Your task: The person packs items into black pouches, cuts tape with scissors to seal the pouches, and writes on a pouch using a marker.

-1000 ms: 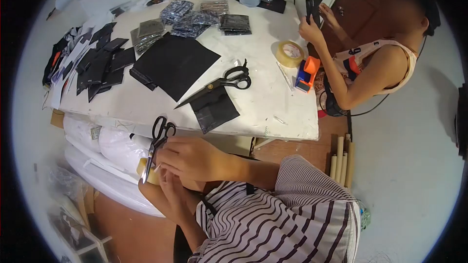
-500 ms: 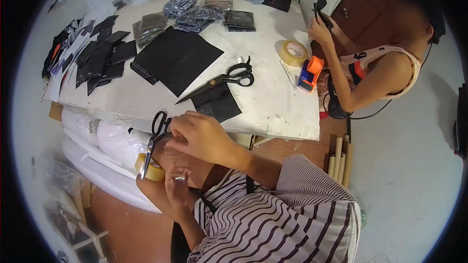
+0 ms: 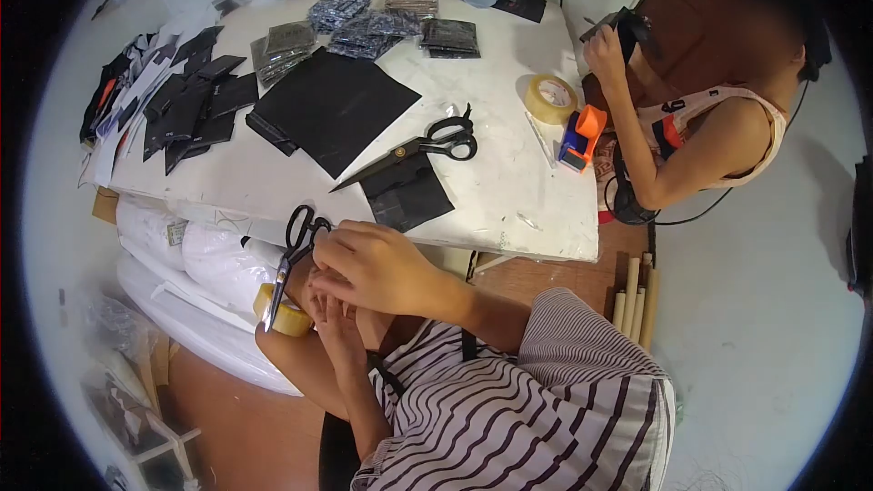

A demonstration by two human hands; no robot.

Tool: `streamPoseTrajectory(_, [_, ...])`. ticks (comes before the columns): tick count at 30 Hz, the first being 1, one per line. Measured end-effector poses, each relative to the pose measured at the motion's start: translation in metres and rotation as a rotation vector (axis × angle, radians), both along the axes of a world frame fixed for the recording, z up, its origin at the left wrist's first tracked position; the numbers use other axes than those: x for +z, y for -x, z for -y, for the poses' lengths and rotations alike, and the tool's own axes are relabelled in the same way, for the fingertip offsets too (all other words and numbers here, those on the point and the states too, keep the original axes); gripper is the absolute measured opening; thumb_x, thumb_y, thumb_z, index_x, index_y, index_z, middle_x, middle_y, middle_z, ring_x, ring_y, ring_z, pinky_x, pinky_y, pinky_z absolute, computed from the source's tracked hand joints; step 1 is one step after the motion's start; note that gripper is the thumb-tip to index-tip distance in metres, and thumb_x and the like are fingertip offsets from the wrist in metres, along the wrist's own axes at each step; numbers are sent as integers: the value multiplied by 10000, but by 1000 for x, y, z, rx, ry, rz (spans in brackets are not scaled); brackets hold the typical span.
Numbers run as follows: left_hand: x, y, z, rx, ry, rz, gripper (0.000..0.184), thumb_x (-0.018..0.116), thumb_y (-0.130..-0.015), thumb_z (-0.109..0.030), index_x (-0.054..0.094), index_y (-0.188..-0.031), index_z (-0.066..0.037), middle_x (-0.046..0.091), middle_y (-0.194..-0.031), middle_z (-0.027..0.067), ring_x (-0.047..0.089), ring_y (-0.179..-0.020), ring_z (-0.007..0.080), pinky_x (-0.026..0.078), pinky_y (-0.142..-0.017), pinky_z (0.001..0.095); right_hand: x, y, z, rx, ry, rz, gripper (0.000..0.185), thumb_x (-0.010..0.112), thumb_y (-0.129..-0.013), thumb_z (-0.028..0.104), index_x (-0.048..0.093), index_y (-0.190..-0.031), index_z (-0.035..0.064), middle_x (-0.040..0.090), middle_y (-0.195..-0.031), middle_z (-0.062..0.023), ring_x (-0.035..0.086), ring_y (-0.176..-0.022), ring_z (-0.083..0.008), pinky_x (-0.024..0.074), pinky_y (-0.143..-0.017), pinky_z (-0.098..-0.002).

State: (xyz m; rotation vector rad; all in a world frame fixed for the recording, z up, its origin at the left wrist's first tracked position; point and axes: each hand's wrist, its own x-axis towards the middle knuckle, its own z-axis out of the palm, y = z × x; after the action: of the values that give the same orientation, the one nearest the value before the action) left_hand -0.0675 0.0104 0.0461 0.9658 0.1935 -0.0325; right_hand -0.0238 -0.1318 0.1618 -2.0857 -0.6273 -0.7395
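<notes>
My right hand (image 3: pixel 386 264) is closed, with its fingers bent down. A pair of black-handled scissors (image 3: pixel 285 268) hangs at those fingers, one loop against them and the blades pointing down. Just below, my left hand (image 3: pixel 338 332) has its curled fingertips up against the right fingers. Whatever lies between the fingertips is hidden. Behind the scissor blades, a roll of yellowish clear tape (image 3: pixel 291 319) rests by my knee. Large black shears (image 3: pixel 400 153) lie on the table, over a small black piece (image 3: pixel 414 195) and beside a big black sheet (image 3: pixel 336 109).
The white table (image 3: pixel 509 191) bears bagged packets (image 3: pixel 368 32), black pieces (image 3: pixel 195 109), a tape roll (image 3: pixel 550 98) and a tape dispenser (image 3: pixel 580 138). A co-worker (image 3: pixel 691 136) sits at right holding a dark object. Cardboard tubes (image 3: pixel 637 300) stand below; white plastic-wrapped bundles (image 3: pixel 218 255) lie left.
My left hand has risen to meet my right fingers; the clear shiny strip seen at it is now hidden. The co-worker has turned the dark object.
</notes>
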Motion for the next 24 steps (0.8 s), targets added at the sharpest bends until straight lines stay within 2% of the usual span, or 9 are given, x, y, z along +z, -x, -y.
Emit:
streamPoseTrajectory(5, [21,-1,-1,-86,98,42,271,536,-931,-160,489,-1173,-48,546,-1197,77,539,-1089,176,447,-909,322,1,7,1,32,13,-57,238,706,-701,169,520,-800,59,547,-748,-68,563,-710,-252,482,-616,-353])
streamPoseTrajectory(7, [39,5,8,-1,16,37,227,544,-928,-154,519,-1126,-46,570,-1152,76,559,-1047,177,457,-894,323,-3,5,2,30,3,-48,233,704,-705,164,518,-799,59,547,-748,-66,566,-707,-252,482,-618,-351])
streamPoseTrajectory(9, [25,7,2,83,-66,32,186,551,-924,-147,549,-1079,-44,594,-1108,76,579,-1004,178,467,-878,323,-6,3,7,-4,-15,-61,214,699,-722,150,522,-802,60,553,-743,-64,573,-702,-250,483,-621,-347])
streamPoseTrajectory(10, [-7,7,-16,56,24,-41,171,554,-923,-141,558,-1059,-39,598,-1091,77,587,-975,175,475,-861,326,-7,2,9,-3,-17,-62,214,699,-722,150,522,-802,60,553,-743,-64,573,-702,-250,483,-621,-347])
streamPoseTrajectory(11, [-13,6,-21,30,115,-116,156,556,-922,-134,567,-1040,-33,602,-1073,78,594,-946,172,482,-843,329,-8,2,11,-19,-28,-100,205,699,-729,136,527,-810,60,558,-740,-64,576,-699,-250,483,-623,-347])
streamPoseTrajectory(18, [-18,4,-34,184,26,-117,144,538,-927,-115,576,-1020,-12,593,-1039,75,596,-905,178,492,-861,360,-17,4,15,-69,-108,-198,168,709,-741,83,562,-816,56,604,-739,-73,591,-690,-250,482,-630,-340])
streamPoseTrajectory(20, [-26,3,-44,125,-123,31,309,518,-940,-159,473,-1215,-26,567,-1076,95,564,-1003,220,463,-884,396,-14,5,18,-59,-126,-194,157,710,-743,84,573,-814,55,614,-749,-75,593,-690,-250,481,-632,-336])
streamPoseTrajectory(23, [-4,4,-43,114,-238,95,278,505,-943,-138,470,-1182,-2,550,-1138,145,578,-991,233,475,-888,410,-19,7,21,-47,-157,-202,154,719,-729,43,600,-825,36,639,-808,-83,606,-731,-241,480,-663,-318])
streamPoseTrajectory(24, [9,3,-36,101,-225,159,223,511,-938,-116,492,-1117,16,560,-1099,149,596,-946,236,483,-885,392,-19,8,21,-78,-199,-190,166,722,-717,17,601,-830,27,642,-827,-83,609,-761,-239,481,-690,-322])
